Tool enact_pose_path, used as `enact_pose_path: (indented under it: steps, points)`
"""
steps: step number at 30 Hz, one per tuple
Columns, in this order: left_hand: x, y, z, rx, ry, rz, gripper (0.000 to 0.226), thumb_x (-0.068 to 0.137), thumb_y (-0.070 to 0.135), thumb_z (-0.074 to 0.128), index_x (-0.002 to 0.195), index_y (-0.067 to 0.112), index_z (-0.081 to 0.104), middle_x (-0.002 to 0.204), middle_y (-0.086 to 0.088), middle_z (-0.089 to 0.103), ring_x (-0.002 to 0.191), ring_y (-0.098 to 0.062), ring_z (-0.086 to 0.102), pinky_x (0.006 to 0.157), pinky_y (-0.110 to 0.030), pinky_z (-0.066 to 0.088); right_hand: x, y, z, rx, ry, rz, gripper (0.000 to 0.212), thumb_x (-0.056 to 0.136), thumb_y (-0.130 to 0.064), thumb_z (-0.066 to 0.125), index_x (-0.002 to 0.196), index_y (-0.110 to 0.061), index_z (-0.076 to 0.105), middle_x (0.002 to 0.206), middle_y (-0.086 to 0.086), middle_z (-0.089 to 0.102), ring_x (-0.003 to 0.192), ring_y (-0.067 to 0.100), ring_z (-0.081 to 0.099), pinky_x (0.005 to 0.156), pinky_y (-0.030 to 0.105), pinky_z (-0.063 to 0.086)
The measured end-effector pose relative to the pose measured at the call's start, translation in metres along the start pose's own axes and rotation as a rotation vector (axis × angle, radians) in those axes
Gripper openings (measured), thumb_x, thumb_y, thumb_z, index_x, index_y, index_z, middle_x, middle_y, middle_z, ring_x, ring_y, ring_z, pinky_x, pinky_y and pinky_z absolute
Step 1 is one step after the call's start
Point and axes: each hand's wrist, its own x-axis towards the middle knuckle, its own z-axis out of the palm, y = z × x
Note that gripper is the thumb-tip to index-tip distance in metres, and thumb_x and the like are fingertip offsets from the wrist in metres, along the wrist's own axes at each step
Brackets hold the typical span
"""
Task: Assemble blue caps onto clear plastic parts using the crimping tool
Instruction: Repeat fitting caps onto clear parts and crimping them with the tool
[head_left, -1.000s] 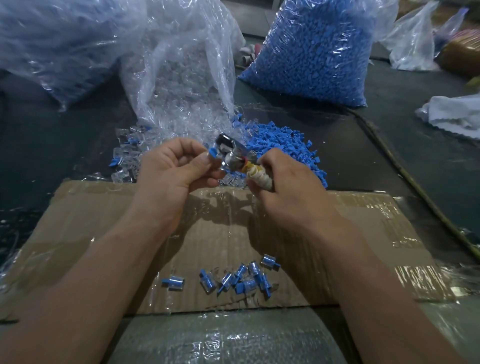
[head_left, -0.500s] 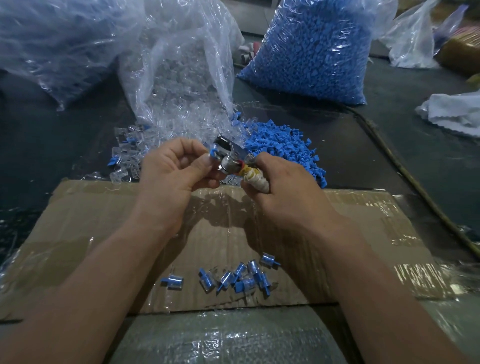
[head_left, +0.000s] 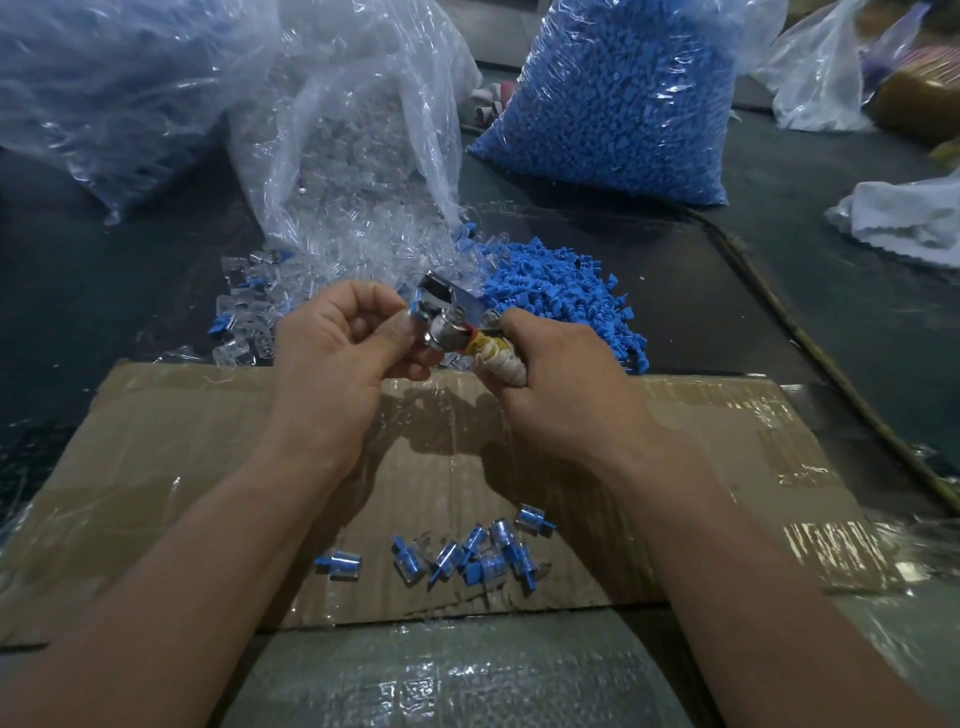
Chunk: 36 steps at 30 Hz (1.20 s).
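Note:
My right hand (head_left: 561, 379) grips the cloth-wrapped handle of a shiny metal crimping tool (head_left: 451, 314), whose head points up and left. My left hand (head_left: 337, 358) pinches a small part with a blue cap (head_left: 415, 305) against the tool's head; most of the part is hidden by my thumb and fingers. A loose pile of blue caps (head_left: 561, 306) lies just behind the tool. Clear plastic parts (head_left: 311, 280) spill from an open clear bag behind my left hand. Several assembled pieces (head_left: 467, 556) lie on the cardboard near me.
A taped cardboard sheet (head_left: 182, 441) covers the dark table in front of me. A full bag of blue caps (head_left: 623, 98) stands at the back. Another big plastic bag (head_left: 104, 93) sits back left. A white cloth (head_left: 904, 218) lies at the right.
Both hands with the tool have stayed nearly in place, shifting only slightly. The left thumb still presses the part to the tool's head.

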Motion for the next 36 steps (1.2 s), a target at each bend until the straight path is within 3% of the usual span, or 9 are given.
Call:
enact_pose_path:
  steps: [4,11,17,22,27,29,31,33,36]
  points:
    - [0.001,0.001,-0.001,-0.014,-0.005,-0.009,0.012,0.081,-0.002,0.057,0.075,0.009,0.055,0.059,0.002,0.067,0.054,-0.009,0.063,0.051,-0.016,0.051,0.000,0.002,0.003,-0.037,0.037,-0.016,0.021,0.085,-0.032,0.058,0.085,-0.027,0.038,0.078,-0.008,0.045,0.072,0.013,0.043,0.063,0.028,0.029]
    - [0.002,0.006,-0.005,-0.102,-0.038,-0.115,0.008,0.067,0.010,0.064,0.073,0.009,0.059,0.061,-0.004,0.068,0.051,-0.014,0.063,0.046,-0.018,0.050,0.001,0.012,-0.004,0.078,0.103,0.057,0.019,0.081,-0.034,0.063,0.082,-0.024,0.047,0.071,-0.011,0.046,0.064,0.004,0.043,0.052,0.021,0.028]
    - [0.002,0.008,-0.015,0.075,-0.374,-0.267,0.007,0.059,0.016,0.070,0.067,0.015,0.070,0.056,-0.001,0.064,0.045,-0.009,0.056,0.042,-0.018,0.038,0.004,0.026,-0.013,0.023,0.124,0.164,0.024,0.080,-0.038,0.065,0.084,-0.022,0.048,0.070,-0.013,0.046,0.066,0.012,0.044,0.056,0.030,0.028]
    - [0.004,0.007,-0.017,0.328,-0.737,-0.338,0.025,0.048,0.031,0.072,0.071,0.018,0.075,0.071,-0.009,0.070,0.061,-0.020,0.059,0.058,-0.024,0.050,0.005,0.028,-0.013,-0.030,0.066,0.176,0.029,0.077,-0.042,0.067,0.082,-0.024,0.045,0.071,-0.013,0.044,0.063,0.004,0.041,0.052,0.024,0.029]
    - [-0.001,0.003,-0.015,0.357,-1.003,-0.462,0.023,0.062,0.022,0.069,0.085,0.020,0.074,0.086,-0.014,0.072,0.081,-0.026,0.067,0.075,-0.032,0.055,0.005,0.025,-0.011,-0.081,-0.021,0.179,0.035,0.073,-0.048,0.069,0.086,-0.026,0.045,0.073,-0.016,0.043,0.070,0.012,0.044,0.058,0.029,0.028]
    - [-0.002,0.006,-0.015,0.330,-0.976,-0.462,0.026,0.063,0.022,0.068,0.088,0.021,0.073,0.088,-0.012,0.073,0.091,-0.038,0.065,0.083,-0.044,0.052,0.005,0.024,-0.010,-0.097,-0.051,0.177,0.040,0.070,-0.052,0.070,0.089,-0.026,0.046,0.076,-0.013,0.046,0.076,0.013,0.045,0.062,0.029,0.029]
    - [0.000,0.009,-0.018,0.328,-0.915,-0.369,0.027,0.062,0.028,0.069,0.088,0.024,0.073,0.084,-0.010,0.073,0.087,-0.045,0.063,0.080,-0.051,0.050,0.004,0.023,-0.011,-0.107,-0.085,0.179,0.044,0.067,-0.054,0.071,0.093,-0.027,0.048,0.083,-0.009,0.049,0.079,0.013,0.046,0.064,0.028,0.030]
    - [0.003,0.012,-0.022,0.248,-0.766,-0.258,0.020,0.064,0.032,0.072,0.081,0.022,0.074,0.073,-0.007,0.072,0.063,-0.029,0.064,0.059,-0.031,0.052,0.004,0.021,-0.012,-0.102,-0.139,0.182,0.046,0.065,-0.054,0.073,0.093,-0.027,0.048,0.086,-0.009,0.049,0.080,0.012,0.047,0.064,0.029,0.031]
    - [0.008,0.007,-0.025,-0.002,-0.294,-0.153,0.005,0.066,0.021,0.071,0.070,0.019,0.073,0.059,0.000,0.066,0.042,-0.002,0.050,0.040,-0.010,0.038,0.003,0.018,-0.013,-0.102,-0.211,0.184,0.048,0.062,-0.055,0.074,0.092,-0.028,0.048,0.083,-0.012,0.048,0.078,0.009,0.046,0.062,0.030,0.033]
